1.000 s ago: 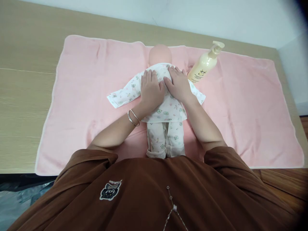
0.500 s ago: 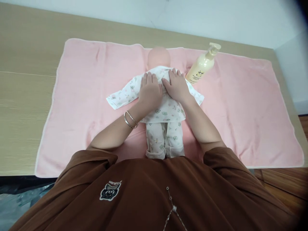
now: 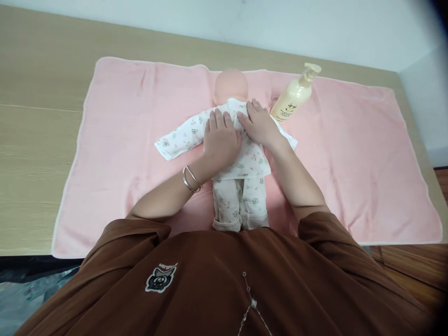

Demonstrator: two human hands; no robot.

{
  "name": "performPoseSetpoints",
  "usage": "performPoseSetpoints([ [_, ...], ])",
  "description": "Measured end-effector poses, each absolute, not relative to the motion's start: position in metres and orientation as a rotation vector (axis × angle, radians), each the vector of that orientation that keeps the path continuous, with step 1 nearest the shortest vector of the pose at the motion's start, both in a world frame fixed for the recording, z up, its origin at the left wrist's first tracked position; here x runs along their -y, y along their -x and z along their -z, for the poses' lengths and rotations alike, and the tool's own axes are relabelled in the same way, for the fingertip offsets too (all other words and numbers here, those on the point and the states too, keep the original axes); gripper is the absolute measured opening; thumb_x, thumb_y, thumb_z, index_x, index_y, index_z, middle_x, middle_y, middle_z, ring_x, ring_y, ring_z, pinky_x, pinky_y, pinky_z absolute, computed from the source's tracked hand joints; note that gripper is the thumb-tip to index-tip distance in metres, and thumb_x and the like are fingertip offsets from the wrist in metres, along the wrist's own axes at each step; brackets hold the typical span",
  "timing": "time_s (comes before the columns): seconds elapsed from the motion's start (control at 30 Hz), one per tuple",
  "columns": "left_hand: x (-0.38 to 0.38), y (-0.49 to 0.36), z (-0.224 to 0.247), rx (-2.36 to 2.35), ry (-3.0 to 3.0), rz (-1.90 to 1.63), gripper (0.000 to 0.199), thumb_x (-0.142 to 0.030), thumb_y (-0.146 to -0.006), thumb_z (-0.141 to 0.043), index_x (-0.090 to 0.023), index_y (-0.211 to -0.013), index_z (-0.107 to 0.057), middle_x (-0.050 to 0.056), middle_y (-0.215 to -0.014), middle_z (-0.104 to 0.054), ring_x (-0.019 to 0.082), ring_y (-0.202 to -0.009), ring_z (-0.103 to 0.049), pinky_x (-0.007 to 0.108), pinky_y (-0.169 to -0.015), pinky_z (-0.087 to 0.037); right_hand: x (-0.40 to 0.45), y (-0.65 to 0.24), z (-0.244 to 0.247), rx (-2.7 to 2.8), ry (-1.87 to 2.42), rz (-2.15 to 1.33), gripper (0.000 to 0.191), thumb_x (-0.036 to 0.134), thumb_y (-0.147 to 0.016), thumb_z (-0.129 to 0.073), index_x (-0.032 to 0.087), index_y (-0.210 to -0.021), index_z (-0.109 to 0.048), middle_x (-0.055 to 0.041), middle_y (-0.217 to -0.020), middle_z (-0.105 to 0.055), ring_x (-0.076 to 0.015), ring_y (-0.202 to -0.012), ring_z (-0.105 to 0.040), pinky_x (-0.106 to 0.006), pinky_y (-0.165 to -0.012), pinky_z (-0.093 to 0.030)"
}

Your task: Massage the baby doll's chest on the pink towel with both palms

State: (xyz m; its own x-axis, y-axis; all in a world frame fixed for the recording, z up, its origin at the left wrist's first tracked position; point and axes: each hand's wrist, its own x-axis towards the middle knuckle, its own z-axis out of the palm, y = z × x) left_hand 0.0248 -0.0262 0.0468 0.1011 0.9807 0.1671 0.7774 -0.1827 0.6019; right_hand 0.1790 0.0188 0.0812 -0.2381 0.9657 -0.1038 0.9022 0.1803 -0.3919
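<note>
A baby doll [image 3: 231, 87] lies face down, its bald head toward the far side. It wears a white patterned top [image 3: 245, 163] with the sleeves spread out and matching trousers [image 3: 227, 200] with folded cuffs. My left hand [image 3: 222, 141] rests flat on the left side of the doll's upper back, fingers extended. On the right side, near the shoulder, my right hand [image 3: 261, 123] lies on the top with its fingers stretched forward. Neither hand grips the cloth.
Under the doll a pink blanket [image 3: 364, 158] spreads over a wooden table [image 3: 38, 135]. A cream pump bottle [image 3: 294, 95] lies tilted on the blanket, just right of the doll's shoulder. A pale wall [image 3: 315, 28] stands behind the table.
My left hand has shifted slightly toward me and to the right on the doll's back. My right hand has moved a little to the right.
</note>
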Motion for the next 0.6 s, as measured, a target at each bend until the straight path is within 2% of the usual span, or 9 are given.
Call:
performPoseSetpoints([
  [0.07, 0.024, -0.022, -0.053, -1.726, -2.032, -0.769, 0.059, -0.047, -0.103, -0.052, -0.005, -0.143, -0.059, 0.032, -0.163, -0.051, 0.050, -0.161, -0.040, 0.069, -0.137, -0.026, -0.017, -0.181, -0.081, 2.317, 1.811, -0.537, 0.071, 0.050, -0.114, -0.030, 0.001, -0.165, -0.037, -0.0253, -0.178, -0.029, -0.0391, -0.171, -0.022, -0.065, -0.140, -0.018],
  [0.13, 0.009, -0.012, -0.051, -1.703, -2.001, -0.848, 0.051, -0.054, -0.104, -0.052, -0.011, -0.127, -0.067, 0.029, -0.146, -0.064, 0.049, -0.151, -0.052, 0.067, -0.134, -0.033, -0.005, -0.177, -0.088, 2.368, 1.781, -0.408, 0.063, 0.045, -0.114, -0.030, 0.001, -0.152, -0.053, -0.0272, -0.166, -0.049, -0.0414, -0.162, -0.041, -0.064, -0.137, -0.025],
  [0.2, -0.008, -0.002, -0.044, -1.681, -1.970, -0.944, 0.054, -0.063, -0.104, -0.050, -0.015, -0.120, -0.067, 0.026, -0.135, -0.070, 0.047, -0.145, -0.057, 0.066, -0.133, -0.035, 0.010, -0.171, -0.098, 2.393, 1.773, -0.302, 0.055, 0.040, -0.115, -0.029, 0.006, -0.126, -0.070, -0.0237, -0.135, -0.073, -0.0399, -0.139, -0.064, -0.062, -0.134, -0.033],
  [0.27, -0.018, 0.002, -0.037, -1.645, -1.953, -1.007, 0.060, -0.069, -0.102, -0.050, -0.016, -0.123, -0.066, 0.025, -0.138, -0.069, 0.045, -0.147, -0.056, 0.065, -0.135, -0.033, 0.018, -0.166, -0.104, 2.361, 1.817, -0.266, 0.054, 0.039, -0.115, -0.028, 0.012, -0.106, -0.074, -0.0179, -0.106, -0.079, -0.0365, -0.117, -0.074, -0.060, -0.129, -0.039],
  [0.3, -0.018, 0.001, -0.034, -1.625, -1.949, -1.021, 0.063, -0.072, -0.102, -0.049, -0.016, -0.127, -0.066, 0.025, -0.143, -0.067, 0.044, -0.150, -0.054, 0.065, -0.137, -0.030, 0.017, -0.165, -0.104, 2.319, 1.848, -0.264, 0.054, 0.038, -0.115, -0.028, 0.013, -0.103, -0.074, -0.0169, -0.101, -0.079, -0.0361, -0.113, -0.074, -0.059, -0.126, -0.043],
  [0.33, -0.016, -0.001, -0.032, -1.609, -1.943, -1.027, 0.066, -0.073, -0.101, -0.049, -0.016, -0.131, -0.064, 0.025, -0.149, -0.064, 0.044, -0.154, -0.050, 0.064, -0.139, -0.027, 0.013, -0.164, -0.101, 2.276, 1.869, -0.267, 0.053, 0.038, -0.115, -0.028, 0.013, -0.105, -0.074, -0.0176, -0.104, -0.079, -0.0366, -0.115, -0.074, -0.058, -0.123, -0.047],
  [0.4, -0.005, -0.010, -0.030, -1.599, -1.925, -1.039, 0.071, -0.074, -0.100, -0.050, -0.016, -0.140, -0.061, 0.025, -0.161, -0.056, 0.044, -0.161, -0.042, 0.063, -0.142, -0.020, -0.001, -0.166, -0.091, 2.211, 1.867, -0.289, 0.050, 0.037, -0.114, -0.030, 0.010, -0.117, -0.072, -0.0212, -0.126, -0.076, -0.0382, -0.130, -0.068, -0.057, -0.121, -0.049],
  [0.5, 0.013, -0.021, -0.028, -1.627, -1.880, -1.065, 0.073, -0.071, -0.099, -0.055, -0.018, -0.150, -0.056, 0.022, -0.171, -0.047, 0.042, -0.168, -0.031, 0.062, -0.144, -0.013, -0.021, -0.173, -0.071, 2.199, 1.791, -0.372, 0.053, 0.041, -0.113, -0.034, 0.007, -0.139, -0.065, -0.0227, -0.158, -0.060, -0.0366, -0.155, -0.051, -0.059, -0.134, -0.035],
  [0.6, 0.017, -0.023, -0.022, -1.650, -1.828, -1.059, 0.074, -0.069, -0.098, -0.060, -0.020, -0.154, -0.053, 0.020, -0.176, -0.040, 0.043, -0.171, -0.020, 0.067, -0.142, -0.011, -0.025, -0.178, -0.064, 2.216, 1.768, -0.396, 0.059, 0.044, -0.113, -0.033, 0.006, -0.150, -0.059, -0.0230, -0.164, -0.054, -0.0367, -0.160, -0.045, -0.063, -0.137, -0.026],
])
